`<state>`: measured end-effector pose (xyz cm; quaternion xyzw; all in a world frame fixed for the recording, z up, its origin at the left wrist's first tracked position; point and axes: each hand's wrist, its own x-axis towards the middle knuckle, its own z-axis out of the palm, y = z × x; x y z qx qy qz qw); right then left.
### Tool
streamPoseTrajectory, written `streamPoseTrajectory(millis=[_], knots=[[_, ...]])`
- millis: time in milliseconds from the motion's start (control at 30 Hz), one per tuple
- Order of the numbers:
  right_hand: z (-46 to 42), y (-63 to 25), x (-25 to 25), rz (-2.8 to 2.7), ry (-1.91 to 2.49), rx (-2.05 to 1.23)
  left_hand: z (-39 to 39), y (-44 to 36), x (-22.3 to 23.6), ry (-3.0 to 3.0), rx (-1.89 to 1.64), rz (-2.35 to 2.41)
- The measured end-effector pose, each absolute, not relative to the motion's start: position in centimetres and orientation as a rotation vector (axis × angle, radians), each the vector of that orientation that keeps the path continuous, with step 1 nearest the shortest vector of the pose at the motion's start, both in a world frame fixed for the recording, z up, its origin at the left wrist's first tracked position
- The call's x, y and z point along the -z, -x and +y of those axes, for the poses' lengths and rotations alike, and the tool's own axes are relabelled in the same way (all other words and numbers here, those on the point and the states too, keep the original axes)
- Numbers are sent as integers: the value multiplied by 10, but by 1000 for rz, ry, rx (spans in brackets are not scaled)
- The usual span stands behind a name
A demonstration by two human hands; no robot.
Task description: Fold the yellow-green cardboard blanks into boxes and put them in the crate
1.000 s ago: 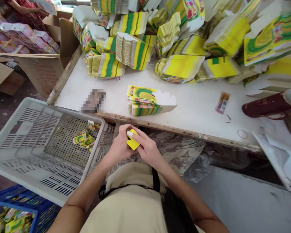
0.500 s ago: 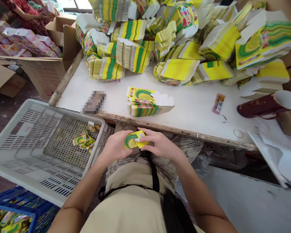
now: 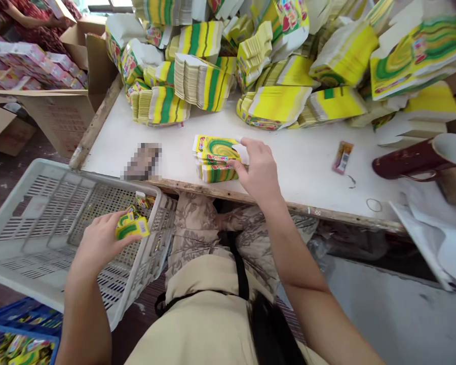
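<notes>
Over the grey plastic crate (image 3: 41,203), my left hand (image 3: 101,238) is closed around a small yellow and green carton (image 3: 133,229), with its barcode end pointing right. Several similar small cartons (image 3: 142,198) lie inside the crate, partly hidden by that hand. On the white table, a short stack of flat cartons (image 3: 216,149) rests near the front edge. My right hand (image 3: 259,170) has its thumb and fingers on the white-flapped right end of the stack, pinching the top carton. How many cartons it grips cannot be seen.
Bundles of flat yellow cartons (image 3: 273,104) cover the table's back. A maroon mug (image 3: 406,159) and a small sachet (image 3: 342,157) are at the right. A blue crate (image 3: 55,332) stands at lower left. Beyond an open cardboard box (image 3: 57,119), a person (image 3: 30,20) handles boxes.
My left hand has carried the small carton from before my lap to above the grey crate. My right hand has let go of it and reached forward to the carton stack.
</notes>
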<state>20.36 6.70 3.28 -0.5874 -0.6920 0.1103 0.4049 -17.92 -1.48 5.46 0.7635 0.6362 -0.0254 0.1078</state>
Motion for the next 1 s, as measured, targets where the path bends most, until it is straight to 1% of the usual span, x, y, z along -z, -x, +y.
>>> streamPoseTrajectory(millis=[67,133,267,367,467,567,633,700,800,933,1000], knots=[[81,-209,-26,-1844,1559,-234,-18,180,-54,-2165,-1,1881],[86,-210,-19,-1888,1580,-217,-21,164,-51,-2072,-91,1768],[78,-209,-24,-1841,1568,-178,-17,109,-39,-1880,-211,1392],[58,-203,-38,-1806,1500,-252,-8,65,-25,-1670,-427,1114],[26,-187,-45,-1810,1352,-537,0,22,-15,-1385,-845,928],[-7,-164,-38,-1737,1147,-974,7,-13,-19,-1102,-1263,910],[-22,-147,-28,-1561,1026,-1216,12,-26,-27,-933,-1475,927],[-30,-132,-18,-1398,986,-1327,17,-30,-34,-818,-1613,908],[-28,-123,-7,-1283,1068,-1317,20,-25,-32,-802,-1623,904],[-16,-138,-6,-1250,1166,-1260,10,-2,-6,-989,-1498,1006],[-13,-151,-8,-1287,1203,-1169,3,16,7,-1089,-1428,1137]])
